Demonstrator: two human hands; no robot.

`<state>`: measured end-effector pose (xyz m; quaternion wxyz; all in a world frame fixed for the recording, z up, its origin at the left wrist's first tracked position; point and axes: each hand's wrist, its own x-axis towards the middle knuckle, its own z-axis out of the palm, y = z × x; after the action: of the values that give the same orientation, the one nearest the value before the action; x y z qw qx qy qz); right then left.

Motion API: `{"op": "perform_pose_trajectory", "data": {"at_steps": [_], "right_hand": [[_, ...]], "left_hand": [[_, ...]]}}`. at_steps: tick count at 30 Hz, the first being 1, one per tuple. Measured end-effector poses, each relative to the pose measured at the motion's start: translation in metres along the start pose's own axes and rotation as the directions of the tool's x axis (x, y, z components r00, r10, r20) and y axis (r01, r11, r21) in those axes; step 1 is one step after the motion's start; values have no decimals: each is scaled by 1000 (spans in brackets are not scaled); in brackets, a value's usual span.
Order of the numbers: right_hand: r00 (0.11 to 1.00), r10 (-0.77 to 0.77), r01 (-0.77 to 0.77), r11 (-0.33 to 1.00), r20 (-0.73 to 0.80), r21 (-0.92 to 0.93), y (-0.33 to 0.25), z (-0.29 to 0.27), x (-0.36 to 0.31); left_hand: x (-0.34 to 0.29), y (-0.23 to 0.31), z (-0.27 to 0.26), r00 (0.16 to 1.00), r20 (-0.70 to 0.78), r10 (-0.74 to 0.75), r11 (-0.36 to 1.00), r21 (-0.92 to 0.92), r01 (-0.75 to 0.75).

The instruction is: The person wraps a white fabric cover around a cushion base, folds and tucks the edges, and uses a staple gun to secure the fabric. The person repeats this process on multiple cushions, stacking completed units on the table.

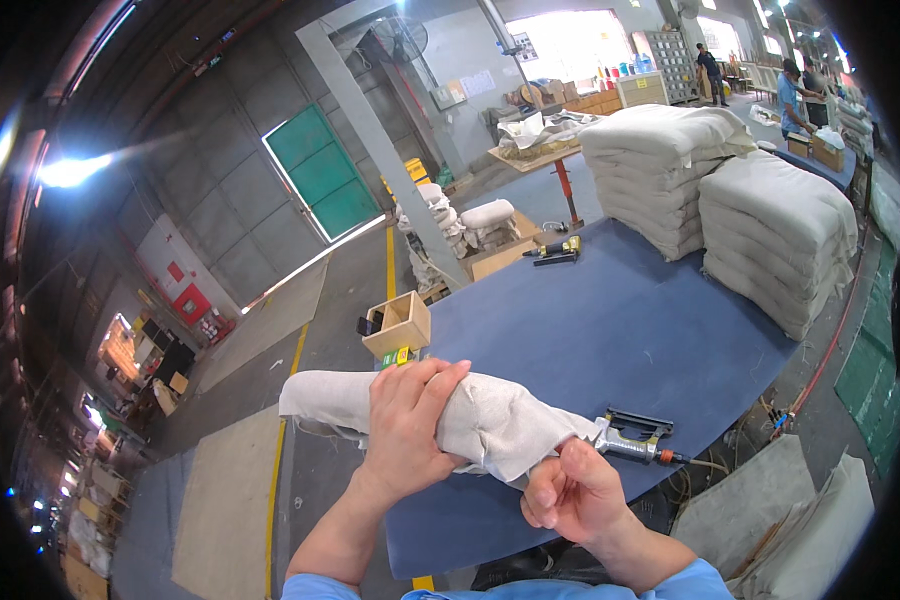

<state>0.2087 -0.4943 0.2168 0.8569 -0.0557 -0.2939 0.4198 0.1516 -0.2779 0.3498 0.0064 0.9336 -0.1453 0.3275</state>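
A padded piece covered in off-white cloth (495, 425), seemingly a cushion or seat pad, is held tilted over the near edge of the blue table. My left hand (410, 425) is wrapped over its middle, thumb on the near side and fingers across the top. At the right end, my right hand (585, 490) has its fingers curled and pinches the cloth edge; the fingertips are partly hidden. Just beyond that hand lies a silver air staple gun (630, 443) with a black magazine and a hose at its orange fitting.
Two stacks of cloth-covered pads (655, 175) (780, 230) stand on the far right of the blue table (590, 320). A yellow-and-black staple gun (558, 250) lies at the far edge. An open wooden box (400, 325) sits at the left edge. Other people (790, 100) work far right.
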Motion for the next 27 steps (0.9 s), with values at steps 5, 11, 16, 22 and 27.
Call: {"op": "perform_pose_trajectory", "data": {"at_steps": [5,11,16,22,27], "right_hand": [[991,29,-10,990,-132,141,-2,3,3],[997,64,-57,989,-42,140,-12,12,5],[994,35,-68,932,101,355,3,-1,7],[987,80,-91,993,141,74,-5,-6,9],[960,69,-122,976,270,181,-1,-8,18]], "left_hand": [[-4,1,2,1000,18,-14,1000,-9,15],[-5,2,0,1000,13,-12,1000,-9,12],[-6,4,0,1000,3,-1,1000,-7,1],[-8,7,-4,1000,-7,-5,1000,8,5],[-9,4,-5,1000,-19,0,1000,9,1]]}}
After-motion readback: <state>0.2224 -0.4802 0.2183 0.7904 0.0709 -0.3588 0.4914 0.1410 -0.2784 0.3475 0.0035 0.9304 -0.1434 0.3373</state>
